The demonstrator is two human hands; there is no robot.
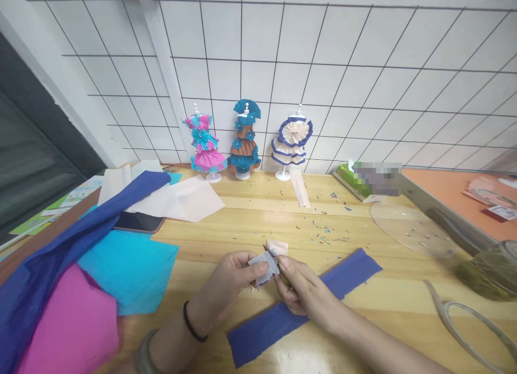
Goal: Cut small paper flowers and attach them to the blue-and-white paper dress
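My left hand (236, 277) pinches a small folded piece of pale paper (264, 266) above the wooden table (250, 212). My right hand (301, 288) is closed around small scissors (271, 254), whose blades sit at the top edge of that paper. Both hands hover over a long dark blue strip of crepe paper (347, 274) lying diagonally on the table. A small pale folded piece (278, 247) lies just behind the hands.
Three small mannequins in paper dresses stand at the wall: pink (204, 148), brown and teal (243, 142), white and blue (291, 142). Sheets of blue (52, 255), cyan (129, 266), pink (68, 325) and white (177, 199) paper cover the left, over a phone (139, 221). A clear dish (412, 226), large scissors (464, 325) and a jar (490, 272) sit at right.
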